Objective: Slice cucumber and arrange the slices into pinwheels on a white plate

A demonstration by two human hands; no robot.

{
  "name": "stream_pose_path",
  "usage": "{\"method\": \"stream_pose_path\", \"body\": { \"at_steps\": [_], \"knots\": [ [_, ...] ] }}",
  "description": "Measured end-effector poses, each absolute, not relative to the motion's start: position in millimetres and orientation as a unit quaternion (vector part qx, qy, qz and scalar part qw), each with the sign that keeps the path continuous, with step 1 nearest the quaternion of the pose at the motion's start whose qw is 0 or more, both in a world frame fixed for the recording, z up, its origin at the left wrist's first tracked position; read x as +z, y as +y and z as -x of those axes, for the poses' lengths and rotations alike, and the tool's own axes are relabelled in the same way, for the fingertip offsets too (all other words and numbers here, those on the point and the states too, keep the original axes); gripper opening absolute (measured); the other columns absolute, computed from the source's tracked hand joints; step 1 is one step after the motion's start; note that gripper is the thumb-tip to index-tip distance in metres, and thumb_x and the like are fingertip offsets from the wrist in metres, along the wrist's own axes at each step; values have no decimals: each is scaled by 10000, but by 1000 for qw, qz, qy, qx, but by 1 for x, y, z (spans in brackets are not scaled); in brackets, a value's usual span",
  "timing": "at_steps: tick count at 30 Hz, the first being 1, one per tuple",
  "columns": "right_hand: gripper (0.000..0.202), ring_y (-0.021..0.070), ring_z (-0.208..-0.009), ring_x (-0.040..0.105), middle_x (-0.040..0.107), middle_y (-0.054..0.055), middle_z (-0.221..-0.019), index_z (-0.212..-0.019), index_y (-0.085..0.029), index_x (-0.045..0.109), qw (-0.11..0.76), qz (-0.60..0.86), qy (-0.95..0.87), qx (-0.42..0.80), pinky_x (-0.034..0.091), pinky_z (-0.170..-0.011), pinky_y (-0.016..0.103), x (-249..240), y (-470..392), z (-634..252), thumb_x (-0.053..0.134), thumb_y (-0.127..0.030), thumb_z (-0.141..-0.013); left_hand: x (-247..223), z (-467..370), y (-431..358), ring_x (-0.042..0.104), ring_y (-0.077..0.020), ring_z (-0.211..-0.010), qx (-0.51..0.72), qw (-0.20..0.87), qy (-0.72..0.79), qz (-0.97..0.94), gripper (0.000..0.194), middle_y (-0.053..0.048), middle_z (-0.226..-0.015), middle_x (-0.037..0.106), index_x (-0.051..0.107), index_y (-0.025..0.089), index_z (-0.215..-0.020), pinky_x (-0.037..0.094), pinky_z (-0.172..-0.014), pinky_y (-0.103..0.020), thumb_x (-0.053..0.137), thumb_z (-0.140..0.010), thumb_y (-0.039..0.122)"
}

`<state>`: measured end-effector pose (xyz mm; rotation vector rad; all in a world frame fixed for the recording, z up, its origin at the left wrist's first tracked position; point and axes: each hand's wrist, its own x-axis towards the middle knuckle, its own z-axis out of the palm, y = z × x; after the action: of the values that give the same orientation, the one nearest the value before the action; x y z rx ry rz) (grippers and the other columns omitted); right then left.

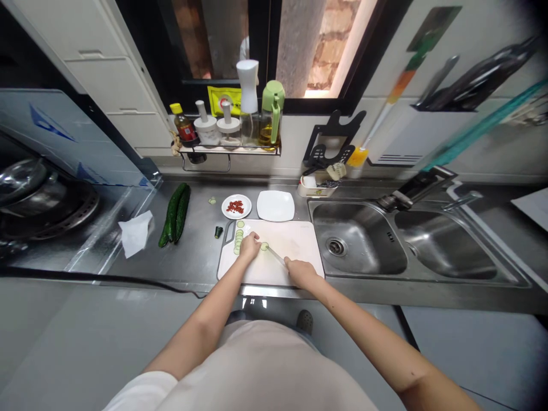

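Observation:
On the white cutting board (305,240), my right hand (302,273) is closed around a small knife (276,255). The blade's tip touches a pale green cucumber slice (264,246). My left hand (250,246) is just left of that slice, its fingers curled together; whether they hold anything is hidden. Beside it, a column of overlapping cucumber slices (238,242) lies along the board's left part, with a single slice (240,224) above them. A dark green cucumber end (218,232) sits on the counter left of the board.
Behind the board stand a plate of red chopped pieces (235,206) and a white square plate (275,205). Whole cucumbers (175,214) and a white tissue (136,233) lie left. A double sink (359,240) is at the right; a bottle rack (231,149) hangs behind.

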<state>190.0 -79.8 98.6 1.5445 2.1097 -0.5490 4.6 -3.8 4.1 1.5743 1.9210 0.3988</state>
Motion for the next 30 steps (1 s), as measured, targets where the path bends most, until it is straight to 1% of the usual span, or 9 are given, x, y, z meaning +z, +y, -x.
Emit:
{"method": "stream_pose_path", "body": {
  "at_steps": [5, 10, 14, 20, 26, 30],
  "knots": [
    [332, 243, -966, 634, 664, 151, -1012, -1174, -163, 470, 219, -578, 756, -215, 420, -738, 307, 90, -90, -201, 397, -129, -852, 1, -6, -8, 599, -176, -838, 163, 288, 720, -610, 194, -26, -825, 657, 600, 203, -959, 411, -744, -256, 584, -769, 167],
    [263, 224, -948, 621, 661, 121, -1001, -1131, -180, 470, 161, -608, 748, -211, 379, -739, 288, 77, -102, -210, 351, -205, -898, -5, -7, -11, 592, -176, -846, 183, 277, 710, -622, 187, -37, -819, 645, 603, 179, -961, 412, -768, -263, 560, -779, 168],
    [278, 220, -895, 630, 666, 105, -965, -1156, -188, 441, 125, -671, 701, -208, 361, -693, 278, 72, -101, -213, 315, -264, -921, -7, -7, -11, 583, -171, -830, 187, 279, 702, -628, 192, -31, -801, 629, 595, 171, -961, 411, -761, -263, 571, -771, 178],
    [296, 230, -906, 632, 664, 126, -975, -1171, -170, 428, 99, -741, 635, -193, 369, -694, 289, 76, -80, -213, 314, -240, -906, -6, -8, -14, 576, -171, -831, 182, 276, 703, -630, 204, -36, -825, 613, 582, 171, -982, 411, -769, -268, 571, -780, 192],
    [307, 231, -940, 627, 658, 139, -995, -1183, -163, 426, 97, -746, 628, -199, 392, -738, 304, 72, -71, -211, 330, -238, -901, -1, -11, -23, 567, -190, -906, 183, 267, 695, -642, 252, -70, -961, 587, 580, 180, -1014, 415, -836, -290, 593, -781, 278],
    [309, 232, -965, 623, 657, 137, -1001, -1188, -164, 427, 101, -743, 632, -198, 400, -754, 307, 67, -68, -209, 336, -227, -899, 3, -15, -29, 549, -208, -980, 165, 255, 696, -651, 247, -85, -1027, 572, 580, 187, -1031, 398, -882, -304, 566, -802, 278]
  ]
}}
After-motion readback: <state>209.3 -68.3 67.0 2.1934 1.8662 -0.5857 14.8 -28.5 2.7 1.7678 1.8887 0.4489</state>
